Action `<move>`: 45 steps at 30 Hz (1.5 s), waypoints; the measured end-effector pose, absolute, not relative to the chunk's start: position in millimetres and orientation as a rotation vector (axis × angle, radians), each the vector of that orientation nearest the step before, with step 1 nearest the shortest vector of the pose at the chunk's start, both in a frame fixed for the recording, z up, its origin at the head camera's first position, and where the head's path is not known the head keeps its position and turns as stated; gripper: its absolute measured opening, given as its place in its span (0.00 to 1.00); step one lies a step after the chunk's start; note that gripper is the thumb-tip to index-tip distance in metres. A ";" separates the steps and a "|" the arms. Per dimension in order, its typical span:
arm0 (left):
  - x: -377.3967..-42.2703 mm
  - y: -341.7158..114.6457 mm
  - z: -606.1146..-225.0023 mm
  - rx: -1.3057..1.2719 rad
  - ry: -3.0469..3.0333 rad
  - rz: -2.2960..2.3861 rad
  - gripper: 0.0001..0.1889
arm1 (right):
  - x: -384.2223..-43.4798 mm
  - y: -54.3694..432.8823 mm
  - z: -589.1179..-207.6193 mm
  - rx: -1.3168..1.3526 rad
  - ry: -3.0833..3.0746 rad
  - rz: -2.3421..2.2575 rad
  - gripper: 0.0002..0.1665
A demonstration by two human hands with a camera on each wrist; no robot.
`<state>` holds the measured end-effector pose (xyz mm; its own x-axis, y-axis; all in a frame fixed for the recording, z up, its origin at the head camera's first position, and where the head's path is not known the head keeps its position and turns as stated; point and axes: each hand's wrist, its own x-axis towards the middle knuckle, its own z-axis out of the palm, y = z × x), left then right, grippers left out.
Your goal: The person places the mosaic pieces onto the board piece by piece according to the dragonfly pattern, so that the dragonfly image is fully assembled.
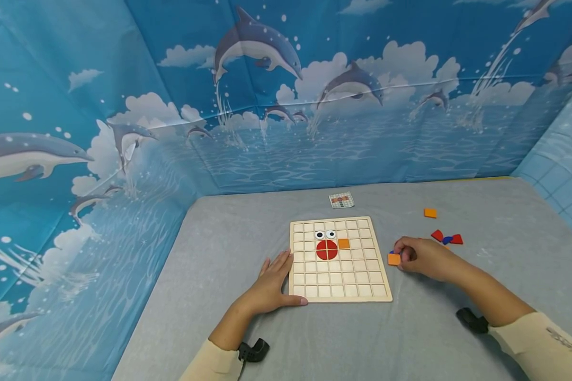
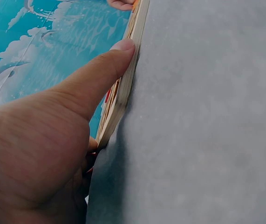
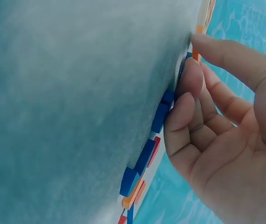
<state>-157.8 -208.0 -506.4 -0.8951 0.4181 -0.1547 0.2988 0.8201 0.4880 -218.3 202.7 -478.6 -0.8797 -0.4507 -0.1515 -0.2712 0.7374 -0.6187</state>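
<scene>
A wooden grid board (image 1: 336, 278) lies on the table, with two eye tiles (image 1: 319, 235), a red disc of quarter tiles (image 1: 326, 250) below them and an orange square tile (image 1: 343, 243) to their right. My left hand (image 1: 269, 288) rests at the board's near left corner, fingers along the left side and thumb on the near edge. Just right of the board, my right hand (image 1: 421, 256) pinches a second orange square tile (image 1: 393, 259) between thumb and index finger. A blue piece (image 3: 188, 55) shows behind that tile, partly hidden by the fingers.
Right of the board lie another orange tile (image 1: 430, 212), red pieces (image 1: 456, 239) and a blue piece (image 1: 447, 241). The right wrist view shows several blue pieces (image 3: 159, 116) beside the right hand. A small printed card (image 1: 341, 200) lies behind the board, before a dolphin-printed curtain (image 1: 286, 153).
</scene>
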 end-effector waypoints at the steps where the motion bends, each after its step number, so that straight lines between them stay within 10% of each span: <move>1: -157.7 -207.9 -506.3 0.551 2.749 0.676 0.63 | -218.6 202.5 -478.3 -0.559 2.648 -0.885 0.16; 45: -157.3 -206.2 -504.5 0.561 2.760 0.681 0.63 | -225.2 128.9 -464.1 -0.576 2.589 -1.079 0.13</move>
<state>-157.3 -206.2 -504.5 -0.8965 0.4201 -0.1405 0.3065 0.8172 0.4881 -225.2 128.9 -464.1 -0.8822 -0.4602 -0.0994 -0.2534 0.6420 -0.7236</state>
